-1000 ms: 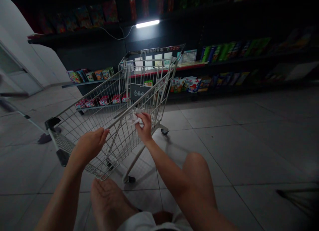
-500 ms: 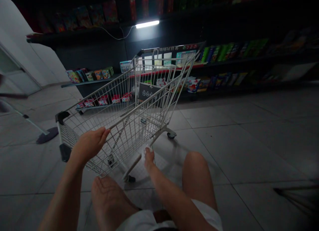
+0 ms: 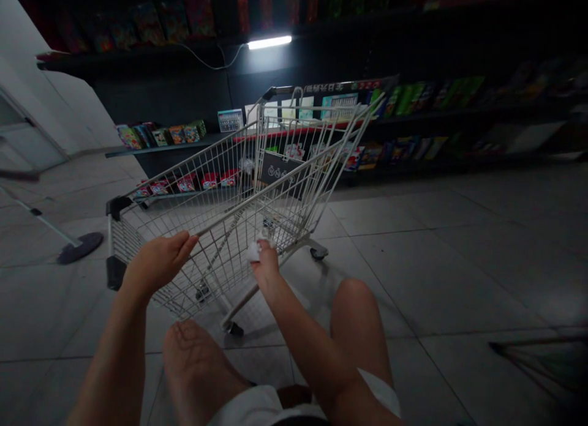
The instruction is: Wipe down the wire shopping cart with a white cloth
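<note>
In front of my knees stands a wire shopping cart (image 3: 220,221), its handle at the far right and its basket reaching toward the left. My left hand (image 3: 160,261) is closed around the near top rim of the basket. A crumpled white wipe, either cloth or tissue (image 3: 254,251), is bunched in my right hand (image 3: 266,261), which is at the cart's near side mesh, low and just above the frame tube. Whether the wipe presses on the wires cannot be told. A dark sign panel (image 3: 279,172) hangs inside the cart near the handle end.
Behind the cart run dark shelves (image 3: 169,145) with boxed and bagged goods, lit by a tube lamp (image 3: 269,42). At left, a flat mop (image 3: 80,247) rests on the tiled floor (image 3: 381,230). Thin dark legs of a stand (image 3: 519,349) show at lower right.
My right hand with the wipe has moved up and left, from the lower frame tube to the side mesh. The cart's handle end has shifted slightly right. My left hand keeps its hold on the rim.
</note>
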Available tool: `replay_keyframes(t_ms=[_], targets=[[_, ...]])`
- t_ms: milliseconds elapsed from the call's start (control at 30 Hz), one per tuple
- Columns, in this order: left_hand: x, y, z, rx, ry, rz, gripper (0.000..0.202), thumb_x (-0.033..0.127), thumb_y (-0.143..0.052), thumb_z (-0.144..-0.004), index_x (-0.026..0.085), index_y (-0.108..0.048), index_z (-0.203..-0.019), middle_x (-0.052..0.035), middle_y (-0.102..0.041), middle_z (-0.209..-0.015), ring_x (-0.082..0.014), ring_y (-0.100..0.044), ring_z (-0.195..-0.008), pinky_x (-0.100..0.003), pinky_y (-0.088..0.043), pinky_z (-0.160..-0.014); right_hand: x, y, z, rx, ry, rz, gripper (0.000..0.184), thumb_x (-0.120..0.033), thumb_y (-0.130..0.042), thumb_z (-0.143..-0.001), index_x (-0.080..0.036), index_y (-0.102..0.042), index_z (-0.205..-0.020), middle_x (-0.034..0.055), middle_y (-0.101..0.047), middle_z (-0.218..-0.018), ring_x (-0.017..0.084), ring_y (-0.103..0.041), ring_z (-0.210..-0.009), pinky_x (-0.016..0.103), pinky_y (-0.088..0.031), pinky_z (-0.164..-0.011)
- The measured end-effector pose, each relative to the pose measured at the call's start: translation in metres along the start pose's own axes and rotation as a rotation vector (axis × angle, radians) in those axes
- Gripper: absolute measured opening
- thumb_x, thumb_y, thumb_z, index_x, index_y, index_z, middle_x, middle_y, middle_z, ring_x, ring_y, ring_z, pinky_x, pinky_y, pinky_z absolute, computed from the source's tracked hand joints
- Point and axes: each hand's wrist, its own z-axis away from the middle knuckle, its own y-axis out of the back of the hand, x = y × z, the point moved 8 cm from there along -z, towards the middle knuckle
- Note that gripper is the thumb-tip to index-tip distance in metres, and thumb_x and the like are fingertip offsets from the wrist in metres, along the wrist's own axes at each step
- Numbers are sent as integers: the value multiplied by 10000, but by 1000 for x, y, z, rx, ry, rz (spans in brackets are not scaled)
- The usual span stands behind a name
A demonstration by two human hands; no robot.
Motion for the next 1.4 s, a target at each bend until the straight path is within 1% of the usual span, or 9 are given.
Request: replay_keyframes(t_ms=[100,300,400,567,733,833,1100,1300,1400], targets=[[-2,0,1,-21,-13,22,480,545,-231,-948,231,-569,-814,-29,-679,-683,-195,-644,-696,-273,-420,-638,-56,-11,3,-3,163,-73,222,-297,-545,-705,-210,-480,-898,-45,-528,-732,83,-527,-603,195,-444,-545],[11,17,-6,110,63,-11,541,565,-219,-954,200,-614,-1005,-86,-706,-968,-245,-656,-885,-310,-444,-707,-169,-49,41,-171,1047,336,243,-176,-499,-794,-213,-541,-1030,52,-552,-1073,176,-535,-1072,371,-439,-982],[42,27,-22,246,39,-1,518,510,-206,-978,194,-577,-1153,-105,-659,-1182,-251,-630,-1047,-317,-456,-777,-138,-51,54,-217,1198,598,175,-150,-502,-805,-200,-576,-956,77,-553,-1091,219,-501,-1099,404,-408,-995],[71,9,-45,102,-26,-187,510,479,-164,-989,203,-592,-1024,-104,-720,-928,-279,-682,-867,-333,-446,-669,-78,-34,58,-498,1184,841,191,-142,-564,-781,-193,-610,-960,75,-596,-1057,219,-523,-1014,373,-428,-913],[62,5,-43,108,-22,-226,504,475,-146,-989,216,-579,-1012,-98,-725,-897,-290,-687,-829,-333,-418,-631,-160,-27,42,-162,1256,621,277,-124,-500,-784,-218,-591,-1028,89,-513,-1140,245,-481,-1137,447,-406,-1001],[61,5,-42,111,-11,-231,499,477,-150,-989,221,-577,-1008,-93,-728,-902,-282,-688,-820,-324,-403,-618,-172,-46,40,-108,1252,585,232,-159,-486,-809,-200,-586,-1015,105,-487,-1146,252,-467,-1149,462,-401,-1018],[60,5,-42,117,-11,-252,502,480,-148,-992,219,-577,-1008,-90,-729,-893,-273,-688,-821,-309,-383,-609,-79,-52,65,-745,1495,1022,252,-141,-574,-780,-218,-638,-1011,68,-597,-1171,211,-527,-1075,375,-431,-979],[62,5,-41,112,-14,-239,502,482,-152,-990,219,-579,-1012,-93,-728,-894,-288,-685,-818,-322,-386,-606,-185,-7,-17,157,1263,593,179,-134,-488,-760,-174,-589,-902,103,-529,-1000,226,-522,-985,403,-460,-895],[65,6,-41,116,-18,-240,484,472,-162,-991,217,-573,-1015,-90,-727,-889,-290,-686,-813,-322,-374,-597,-181,-22,-6,183,1201,542,162,-127,-471,-767,-179,-570,-884,92,-518,-965,215,-526,-965,384,-467,-885]])
